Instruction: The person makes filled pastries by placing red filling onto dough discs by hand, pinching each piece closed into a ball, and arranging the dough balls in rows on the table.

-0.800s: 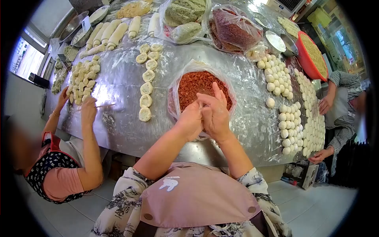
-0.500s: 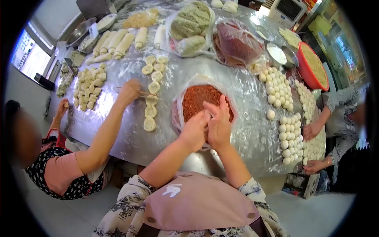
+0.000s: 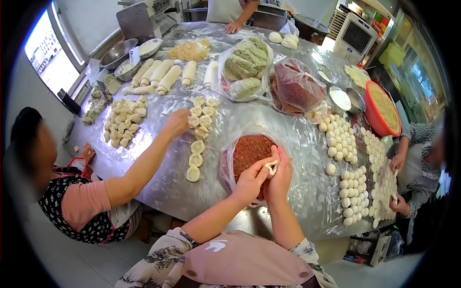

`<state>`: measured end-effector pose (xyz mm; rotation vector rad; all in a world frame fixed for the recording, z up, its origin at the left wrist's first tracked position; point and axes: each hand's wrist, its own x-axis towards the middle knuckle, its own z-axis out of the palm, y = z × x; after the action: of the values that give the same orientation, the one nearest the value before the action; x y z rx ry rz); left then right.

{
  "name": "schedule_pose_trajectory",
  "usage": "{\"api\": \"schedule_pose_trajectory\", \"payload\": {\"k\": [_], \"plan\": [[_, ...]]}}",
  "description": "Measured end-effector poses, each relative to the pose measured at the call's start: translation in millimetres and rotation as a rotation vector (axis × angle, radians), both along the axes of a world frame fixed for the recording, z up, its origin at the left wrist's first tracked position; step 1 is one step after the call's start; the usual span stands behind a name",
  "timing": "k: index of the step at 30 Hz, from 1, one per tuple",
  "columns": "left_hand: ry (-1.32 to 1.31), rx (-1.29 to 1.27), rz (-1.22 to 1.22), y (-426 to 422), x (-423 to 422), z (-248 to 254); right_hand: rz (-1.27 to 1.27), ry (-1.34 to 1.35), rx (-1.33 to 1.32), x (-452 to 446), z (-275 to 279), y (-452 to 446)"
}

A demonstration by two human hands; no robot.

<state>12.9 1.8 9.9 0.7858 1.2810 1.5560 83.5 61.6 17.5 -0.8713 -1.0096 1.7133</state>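
Just above the front edge of a bag of reddish-brown filling (image 3: 246, 154), my two hands meet around a small white piece of dough (image 3: 272, 169). My left hand (image 3: 249, 181) pinches the dough's rim between thumb and fingers. Cupped behind and beneath it, my right hand (image 3: 280, 178) holds the same piece, its fingers pointing up and away. The dough looks folded with an opening at the top; its inside is mostly hidden by my fingers.
Left, a co-worker's hand (image 3: 178, 122) holds a thin stick by a row of dough rounds (image 3: 196, 160). Dough balls (image 3: 353, 185) stand right, near another co-worker's hands (image 3: 398, 204). Behind lie bagged green dough (image 3: 247, 60), dough rolls (image 3: 168, 79) and a red basin (image 3: 374, 113).
My view has tilted up, showing a person at the table's far side. The dough between my hands now shows. The left co-worker's stick hand has moved farther along the row.
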Motion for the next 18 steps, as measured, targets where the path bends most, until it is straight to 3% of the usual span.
{"api": "schedule_pose_trajectory", "payload": {"k": [3,6,9,11,13,14,15,17,18], "plan": [[0.286,0.055,0.132,-2.3,-2.5,2.2,0.097,0.223,-0.15,-4.3,-0.7,-16.3],[0.646,0.145,0.268,-2.7,-3.7,1.8,0.238,0.134,-0.002,-1.5,-20.3,-15.5],[0.794,0.272,0.252,-1.1,-9.6,-11.3,0.244,-0.021,0.034,-4.0,-23.3,-13.8],[0.743,0.22,0.204,-5.6,-5.5,-6.6,0.205,-0.21,0.107,-3.0,-16.2,-9.6],[0.492,0.232,0.131,-8.7,-7.6,-7.9,0.138,-0.458,0.258,4.5,-2.5,-7.0],[0.366,0.225,0.14,-8.2,-8.0,-4.9,0.106,-0.346,0.283,4.6,-12.0,-2.8],[0.443,0.143,0.173,-6.3,-13.7,-9.2,0.076,-0.441,0.389,4.5,-6.7,-3.8],[0.122,0.065,0.102,6.6,-12.7,-13.8,0.009,-0.633,0.606,5.8,8.6,-5.0],[0.024,0.037,0.057,11.0,-10.2,-12.7,0.165,-0.621,0.554,6.8,2.6,-7.2]]}}
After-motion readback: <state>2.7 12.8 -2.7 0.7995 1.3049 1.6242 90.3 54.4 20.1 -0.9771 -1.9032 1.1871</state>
